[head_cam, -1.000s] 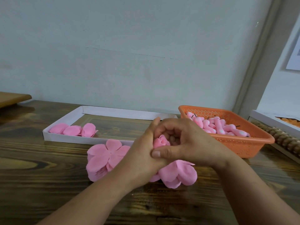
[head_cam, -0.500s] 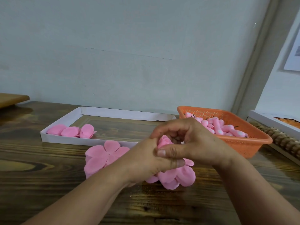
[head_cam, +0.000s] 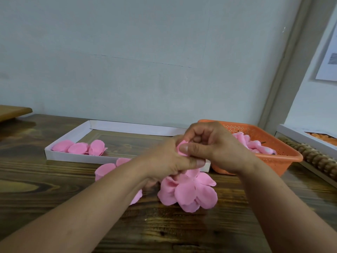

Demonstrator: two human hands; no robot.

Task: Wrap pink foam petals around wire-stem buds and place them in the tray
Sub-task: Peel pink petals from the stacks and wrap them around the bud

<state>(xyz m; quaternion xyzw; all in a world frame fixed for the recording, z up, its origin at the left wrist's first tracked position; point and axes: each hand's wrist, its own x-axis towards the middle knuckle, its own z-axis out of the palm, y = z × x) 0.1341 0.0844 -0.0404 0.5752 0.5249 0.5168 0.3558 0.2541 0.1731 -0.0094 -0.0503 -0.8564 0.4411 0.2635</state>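
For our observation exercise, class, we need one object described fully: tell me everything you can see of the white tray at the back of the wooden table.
The shallow white rectangular tray, seemingly thin card with low upright walls, lies flat on the dark wooden table, its long side facing the person. Its base looks brown like the table. Three wrapped pink foam pieces lie side by side in its left end; the rest looks bare. Its right end is hidden behind the hands, near the orange perforated plastic basket. Loose pink foam petals lie just in front of its near wall.

craft workbench | wooden table (head_cam: 54, 179), orange basket (head_cam: 284, 161) of buds (stocked), white tray (head_cam: 73, 157)
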